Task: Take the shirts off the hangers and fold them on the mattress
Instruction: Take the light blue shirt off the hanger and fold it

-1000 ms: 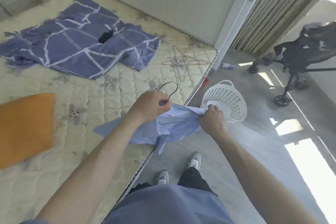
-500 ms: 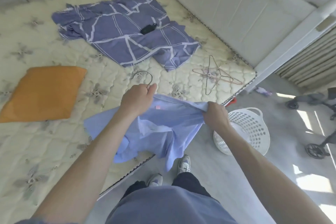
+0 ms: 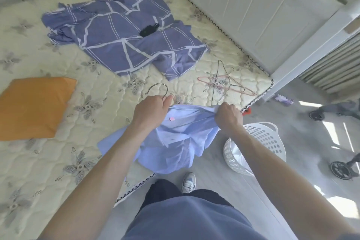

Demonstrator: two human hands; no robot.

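A light blue shirt (image 3: 173, 146) hangs from a wire hanger (image 3: 159, 88) over the near edge of the quilted mattress (image 3: 58, 161). My left hand (image 3: 151, 112) grips the hanger at the base of its hook, above the collar. My right hand (image 3: 228, 118) grips the shirt's shoulder fabric on the right, pulling it taut. The hanger's wire shows inside the neck opening. Part of the shirt drapes onto the mattress, and the rest hangs over the floor.
Several bare wire hangers (image 3: 224, 82) lie near the mattress corner. A purple patterned sheet (image 3: 120, 31) with a small black object (image 3: 149, 30) lies further back. An orange folded cloth (image 3: 33, 107) sits at left. A white laundry basket (image 3: 257, 150) stands on the floor at right, a stroller (image 3: 342, 163) beyond.
The view has swung left and closer over the mattress. Both hands keep their hold on hanger and shirt, and the wire now shows along the shirt's opened neck.
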